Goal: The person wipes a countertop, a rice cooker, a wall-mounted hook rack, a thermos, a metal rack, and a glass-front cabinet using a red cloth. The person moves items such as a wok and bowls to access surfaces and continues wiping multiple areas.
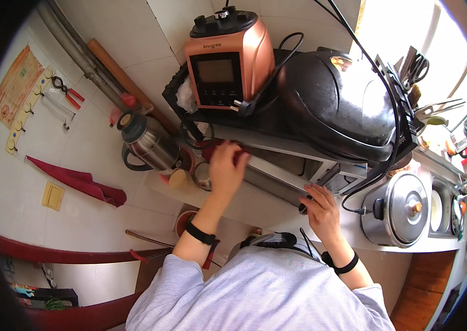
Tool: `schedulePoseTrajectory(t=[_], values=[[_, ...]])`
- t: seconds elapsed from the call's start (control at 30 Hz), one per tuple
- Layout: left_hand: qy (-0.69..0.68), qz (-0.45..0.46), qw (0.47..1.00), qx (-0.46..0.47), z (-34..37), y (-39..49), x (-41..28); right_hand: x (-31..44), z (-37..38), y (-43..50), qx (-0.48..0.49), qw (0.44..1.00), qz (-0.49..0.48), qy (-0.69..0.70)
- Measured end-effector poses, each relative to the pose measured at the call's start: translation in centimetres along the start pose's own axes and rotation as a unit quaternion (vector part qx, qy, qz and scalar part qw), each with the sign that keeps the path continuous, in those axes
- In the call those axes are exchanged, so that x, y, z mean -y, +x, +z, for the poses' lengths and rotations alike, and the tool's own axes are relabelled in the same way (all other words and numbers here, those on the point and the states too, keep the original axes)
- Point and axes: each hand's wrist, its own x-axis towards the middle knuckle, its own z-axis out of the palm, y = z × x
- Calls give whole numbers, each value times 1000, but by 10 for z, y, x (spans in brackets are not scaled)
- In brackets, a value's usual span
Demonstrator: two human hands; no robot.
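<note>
My left hand (227, 171) is closed on a dark red cloth (212, 150), at the left end of a silver-framed countertop appliance (274, 169) that looks like an oven. Its fingers hide part of the cloth. At the appliance's right front corner, my right hand (324, 211) has its fingers apart and holds nothing. The fingertips are at the silver edge; whether they press on it I cannot tell. A dark knob or handle (304, 206) shows just below them. A black rack (233, 120) stands above the appliance and shades its inside.
On the rack are a copper-coloured blender base (227, 66) with a loose plug (245, 107) and a black rice cooker (337, 103). A steel thermos jug (150, 142) and a glass jar (202, 176) stand left. A lidded steel pot (399, 211) and a sink (442, 207) are right.
</note>
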Motion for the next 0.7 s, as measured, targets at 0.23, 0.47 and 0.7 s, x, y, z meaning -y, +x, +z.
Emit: schedulePoseTrajectory(t=[0.23,0.47,0.7], values=[[-88,106,986,93,10,-28,-42,-11,1,-4,19,1000,9,4],[-113,-198,970,-90,-11,29,6,-14,-1,-4,11,1000,4,27],[36,-133,987,-76,23,30,-5,-15,-4,-4,25,999,26,40]])
